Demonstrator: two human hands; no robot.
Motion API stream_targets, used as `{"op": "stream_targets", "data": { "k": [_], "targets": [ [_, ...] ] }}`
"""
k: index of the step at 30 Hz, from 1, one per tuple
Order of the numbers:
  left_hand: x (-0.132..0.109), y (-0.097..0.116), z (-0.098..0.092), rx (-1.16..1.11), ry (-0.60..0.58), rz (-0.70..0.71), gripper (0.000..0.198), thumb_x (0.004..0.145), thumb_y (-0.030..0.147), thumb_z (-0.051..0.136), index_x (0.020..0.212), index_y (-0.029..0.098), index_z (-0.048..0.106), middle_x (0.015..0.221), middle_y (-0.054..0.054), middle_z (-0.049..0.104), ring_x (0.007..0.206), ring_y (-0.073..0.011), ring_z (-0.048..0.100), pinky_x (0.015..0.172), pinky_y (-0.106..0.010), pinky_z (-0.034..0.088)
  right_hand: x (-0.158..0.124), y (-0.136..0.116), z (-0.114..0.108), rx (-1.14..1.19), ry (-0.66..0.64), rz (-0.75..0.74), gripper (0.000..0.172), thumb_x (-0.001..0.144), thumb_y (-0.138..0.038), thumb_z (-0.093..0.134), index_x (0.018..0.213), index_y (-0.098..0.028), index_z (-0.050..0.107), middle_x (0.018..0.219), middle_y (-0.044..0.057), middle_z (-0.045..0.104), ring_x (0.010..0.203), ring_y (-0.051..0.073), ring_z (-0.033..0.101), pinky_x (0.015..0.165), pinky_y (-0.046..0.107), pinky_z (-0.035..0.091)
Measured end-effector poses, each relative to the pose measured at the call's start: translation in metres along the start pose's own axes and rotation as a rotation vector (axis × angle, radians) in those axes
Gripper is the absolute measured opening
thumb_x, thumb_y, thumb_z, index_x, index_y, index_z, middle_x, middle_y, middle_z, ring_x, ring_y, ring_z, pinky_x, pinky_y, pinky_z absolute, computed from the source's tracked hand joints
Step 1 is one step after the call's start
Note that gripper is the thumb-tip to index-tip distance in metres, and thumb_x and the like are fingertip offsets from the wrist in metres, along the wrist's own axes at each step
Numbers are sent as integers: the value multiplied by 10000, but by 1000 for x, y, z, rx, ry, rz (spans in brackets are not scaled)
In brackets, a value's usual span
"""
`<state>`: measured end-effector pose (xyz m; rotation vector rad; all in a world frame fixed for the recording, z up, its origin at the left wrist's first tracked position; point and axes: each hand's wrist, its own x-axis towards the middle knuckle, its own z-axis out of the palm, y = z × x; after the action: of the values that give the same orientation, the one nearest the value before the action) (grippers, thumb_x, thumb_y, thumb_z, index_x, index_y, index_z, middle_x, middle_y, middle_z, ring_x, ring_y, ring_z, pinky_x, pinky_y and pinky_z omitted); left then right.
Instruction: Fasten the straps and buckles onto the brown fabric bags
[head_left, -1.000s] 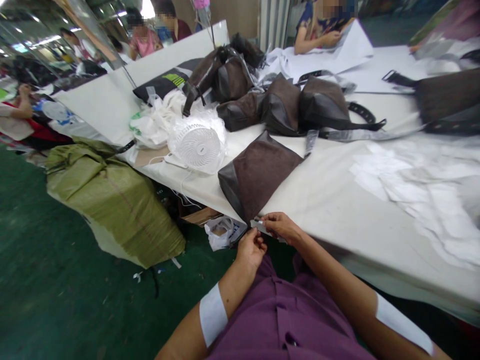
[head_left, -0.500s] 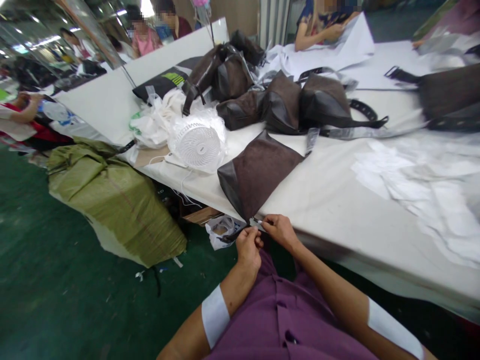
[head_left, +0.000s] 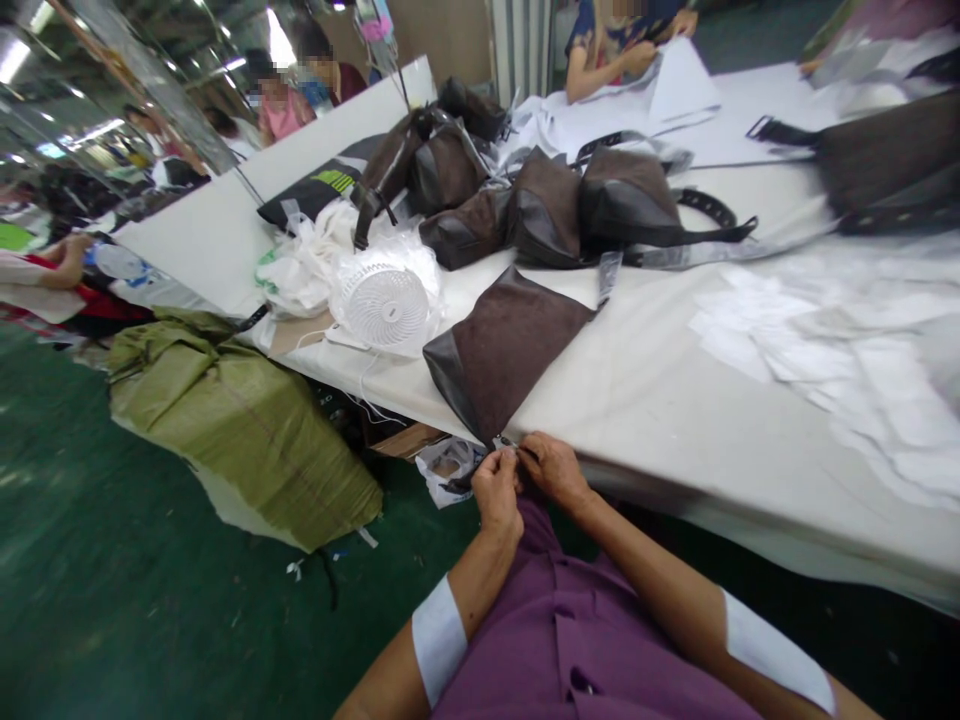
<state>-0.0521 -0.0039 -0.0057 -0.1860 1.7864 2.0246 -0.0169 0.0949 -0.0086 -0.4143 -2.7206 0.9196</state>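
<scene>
Across the scene, from far left to near right, runs the pale-covered bench (head_left: 622,395), with a bulky olive sack (head_left: 240,440) on the green floor (head_left: 150,560) to its left. Several brown-and-black bags (head_left: 628,190) crowd the far side, while loose white pieces (head_left: 847,375) lie spread at the right. One brown bag (head_left: 510,345) lies apart by the near edge, its narrow near corner reaching that edge; a plastic-wrapped white fan (head_left: 388,308) stands just left of it. At the corner meet the left grip (head_left: 497,492) and the right grip (head_left: 556,470), each narrow, thumb and fingers drawn together; what exactly either one pinches I cannot tell. Beside their fingertips shows a small shiny piece (head_left: 504,440), too fine to make out. Such close work seems to call for one hand steadying the corner, the other moving lightly, with the bag's weight left on the bench so nothing pulls or slips.
</scene>
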Motion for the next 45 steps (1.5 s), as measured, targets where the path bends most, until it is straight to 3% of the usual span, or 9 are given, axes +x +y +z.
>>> {"op": "stream_targets", "data": {
  "k": [3,6,9,16,22,26,30,37,45],
  "targets": [
    [-3,1,-3,179,-57,87,267,747,289,588,963,151,661,703,-28,623,538,-104,503,517,-218,388,2,3,-1,19,14,68,158,874,-198,500,802,-144,630,768,54,619,738,160,559,693,238,379],
    [-3,6,-9,400,-106,280,287,731,161,565,989,210,678,948,-77,672,837,-197,602,765,-302,467,2,4,-3,22,2,95,174,875,-200,498,794,-147,643,770,56,628,747,163,564,698,242,381],
    [4,12,-12,558,-196,405,312,751,117,519,987,248,676,1050,-79,661,1030,-232,570,969,-348,376,0,3,-4,-12,-12,84,177,880,-185,484,818,-149,646,789,59,630,760,162,566,700,239,380],
    [23,26,-9,960,-353,316,215,719,108,573,873,238,648,558,-44,572,716,-254,616,804,-342,401,-6,-2,-5,-160,-71,56,181,887,-164,451,854,-154,630,810,83,633,732,179,568,638,252,367],
    [1,35,-29,698,-283,405,458,777,165,497,1228,249,503,768,-28,665,619,-156,582,687,-263,430,1,-2,-17,288,-144,307,242,770,-132,570,1009,-167,586,640,1,620,595,144,584,565,212,391],
    [6,31,-50,444,-116,269,378,746,197,501,1123,199,524,799,-21,660,494,-92,504,524,-213,408,1,-4,-9,582,-213,410,375,738,-114,563,1107,-177,533,540,-37,589,441,120,548,441,185,375],
    [18,28,-61,310,-64,193,302,697,207,538,993,153,565,777,-30,652,480,-66,475,496,-191,383,1,-9,0,756,-237,507,208,731,-148,544,939,-160,548,493,-30,570,385,121,525,366,176,360],
    [23,26,-53,246,-105,110,268,702,263,559,935,131,578,761,-22,610,534,-65,479,489,-176,361,0,-10,0,1229,-360,694,151,640,-219,608,735,-164,505,492,-43,538,355,94,481,341,178,381],
    [32,27,-41,188,-112,53,259,702,341,610,855,147,532,630,35,521,486,-55,433,454,-166,321,4,-9,19,1377,-330,776,132,613,-115,583,650,-164,466,412,-40,484,346,75,412,362,161,348]
  ]
}}
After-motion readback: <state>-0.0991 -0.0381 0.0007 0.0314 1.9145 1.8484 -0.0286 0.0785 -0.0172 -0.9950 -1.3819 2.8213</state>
